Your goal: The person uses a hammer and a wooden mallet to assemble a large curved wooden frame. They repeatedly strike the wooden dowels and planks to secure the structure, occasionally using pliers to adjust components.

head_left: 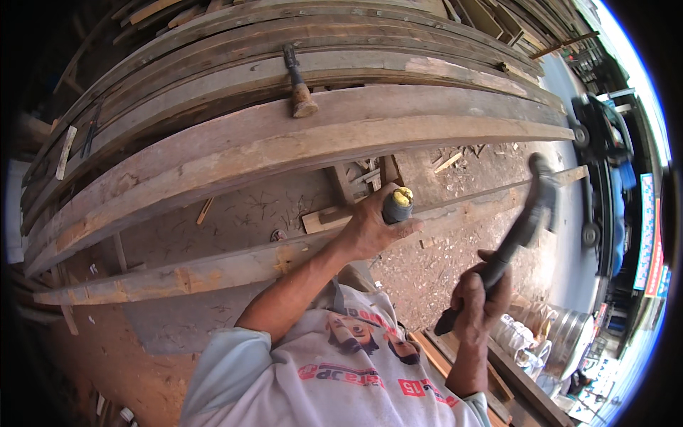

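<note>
My right hand, at the right, is wrapped round the dark grip of a claw hammer. The hammer is raised and tilted, its head upper right, apart from the wood. Closer to the middle, my left hand closes round a short, dark, cylindrical handle with a worn yellow end facing up. Its lower part is hidden by the hand and I cannot make out the kind of tool. Under that hand runs a long wooden beam. Whether the tool touches the beam cannot be seen.
Thick planks lie side by side across the far part. On them rests a dark-shafted tool with a brownish, flared end. Wood chips cover the ground. A metal drum stands at right, and a dark vehicle is on the road.
</note>
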Motion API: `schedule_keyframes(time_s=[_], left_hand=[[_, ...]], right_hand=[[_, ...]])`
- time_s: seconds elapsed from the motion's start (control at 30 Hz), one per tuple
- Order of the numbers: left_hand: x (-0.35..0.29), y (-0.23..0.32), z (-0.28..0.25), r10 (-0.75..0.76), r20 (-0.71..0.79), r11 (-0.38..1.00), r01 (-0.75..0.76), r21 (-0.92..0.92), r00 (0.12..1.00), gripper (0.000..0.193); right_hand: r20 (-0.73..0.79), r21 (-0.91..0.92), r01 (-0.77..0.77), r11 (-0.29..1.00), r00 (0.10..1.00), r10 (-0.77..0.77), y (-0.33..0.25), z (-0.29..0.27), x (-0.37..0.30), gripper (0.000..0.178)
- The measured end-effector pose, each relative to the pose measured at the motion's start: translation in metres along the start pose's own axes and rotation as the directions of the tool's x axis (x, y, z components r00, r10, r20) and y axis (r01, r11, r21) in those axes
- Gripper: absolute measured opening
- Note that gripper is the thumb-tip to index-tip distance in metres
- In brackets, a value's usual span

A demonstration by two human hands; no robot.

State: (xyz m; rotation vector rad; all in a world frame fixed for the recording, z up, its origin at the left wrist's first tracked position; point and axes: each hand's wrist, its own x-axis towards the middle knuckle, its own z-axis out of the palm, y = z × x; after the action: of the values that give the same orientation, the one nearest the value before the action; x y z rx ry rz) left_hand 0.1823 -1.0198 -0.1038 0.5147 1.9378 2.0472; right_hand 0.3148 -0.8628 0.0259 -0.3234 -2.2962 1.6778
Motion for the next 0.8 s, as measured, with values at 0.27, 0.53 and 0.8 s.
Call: schedule_keyframes(time_s=[0.27,0.53,0.8], left_hand=[[-0.004,-0.020,0.007,0.181,0.035,0.982,-0.183,0.049,0.983,0.058],[0.001,0.024,-0.014,-0.021,0.297,1.000,0.025,-0.009,0.955,0.057],[-0.001,0.012,-0.007,-0.009,0.240,0.998,-0.005,0.056,0.971,0.041]], right_hand=[[0.451,-0.781,0.113,0.614,0.783,0.428,-0.051,-0.025,0.025,0.026],[0.344,-0.737,-0.074,0.672,0.814,0.468,-0.064,-0.029,0.023,0.042],[-0.219,0.150,0.434,0.889,0.891,-0.398,-0.086,-0.048,0.037,0.046]])
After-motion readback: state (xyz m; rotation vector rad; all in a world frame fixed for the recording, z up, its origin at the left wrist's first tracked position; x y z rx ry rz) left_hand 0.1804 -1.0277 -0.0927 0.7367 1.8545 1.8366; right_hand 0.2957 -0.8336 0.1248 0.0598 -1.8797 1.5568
